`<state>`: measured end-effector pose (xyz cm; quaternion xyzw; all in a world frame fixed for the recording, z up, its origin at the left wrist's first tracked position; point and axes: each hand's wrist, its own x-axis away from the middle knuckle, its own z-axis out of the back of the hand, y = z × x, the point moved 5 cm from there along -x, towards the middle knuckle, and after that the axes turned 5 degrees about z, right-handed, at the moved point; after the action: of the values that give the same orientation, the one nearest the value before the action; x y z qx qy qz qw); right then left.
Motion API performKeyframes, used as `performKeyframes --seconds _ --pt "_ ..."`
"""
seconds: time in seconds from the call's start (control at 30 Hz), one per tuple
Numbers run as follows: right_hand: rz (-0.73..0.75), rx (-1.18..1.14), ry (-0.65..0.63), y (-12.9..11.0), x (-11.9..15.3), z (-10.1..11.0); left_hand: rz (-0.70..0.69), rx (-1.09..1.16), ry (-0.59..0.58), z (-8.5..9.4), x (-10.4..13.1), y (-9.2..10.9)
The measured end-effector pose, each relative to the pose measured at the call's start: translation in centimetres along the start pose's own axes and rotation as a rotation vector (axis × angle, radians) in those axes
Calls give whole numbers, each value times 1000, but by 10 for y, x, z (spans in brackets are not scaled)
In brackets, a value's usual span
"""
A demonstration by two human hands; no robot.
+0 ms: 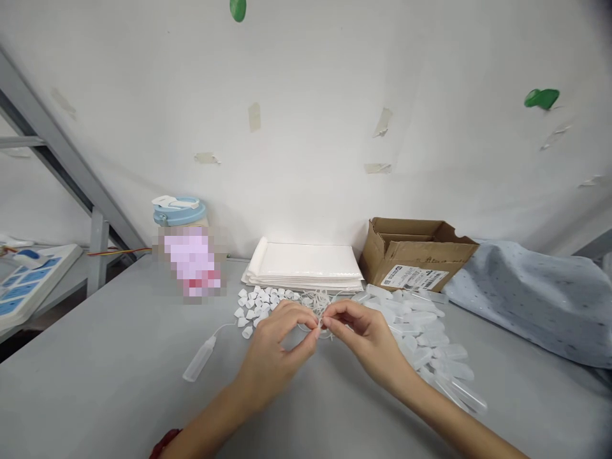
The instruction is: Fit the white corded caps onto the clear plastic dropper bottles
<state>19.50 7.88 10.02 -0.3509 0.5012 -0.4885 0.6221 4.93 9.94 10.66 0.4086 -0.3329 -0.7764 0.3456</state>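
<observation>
My left hand (pixel 282 344) and my right hand (pixel 366 338) meet above the middle of the table, thumbs and forefingers pinched together. Between the fingertips shows a small white piece, mostly covered, and its exact kind cannot be made out. Just behind the fingers lies a tangle of thin white tubes (pixel 318 297). Beside my left hand are several small white cone-shaped caps (pixel 249 305). A heap of translucent plastic bottles (pixel 421 325) spreads by my right hand and forearm. Apart on the left rests one bottle with a thin tube attached to its top (pixel 199 361).
White padded envelopes (pixel 306 261) are stacked by the wall, next to an open cardboard box (pixel 421 255). A grey-blue cloth (pixel 530 299) lies on the right. A blue-lidded container (pixel 179 210) stands at the back left behind a blurred pinkish item (pixel 194 258). A metal frame (pixel 98 248) borders the left.
</observation>
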Motion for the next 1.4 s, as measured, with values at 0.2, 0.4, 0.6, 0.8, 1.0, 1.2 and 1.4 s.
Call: performKeyframes --seconds 0.2,0.4,0.6,0.8,1.0,1.2,1.4 --pt "-92 -168 -57 3 2 -5 107 104 -35 1 -2 -4" --pt "-222 -404 -61 8 4 -8 159 37 -17 5 -4 -4" --pt "-346 -673 -176 26 7 -20 98 -28 -19 2 -2 -4" --pt "-315 -656 -191 19 4 -17 51 -80 29 7 -2 -9" --pt "-205 -322 -104 11 1 -8 -26 -122 30 6 1 -3" --pt "-91 -153 -62 2 3 -9 -52 -160 35 0 2 -2" --pt "-18 -55 -45 -2 6 -9 -28 -183 56 3 2 -3"
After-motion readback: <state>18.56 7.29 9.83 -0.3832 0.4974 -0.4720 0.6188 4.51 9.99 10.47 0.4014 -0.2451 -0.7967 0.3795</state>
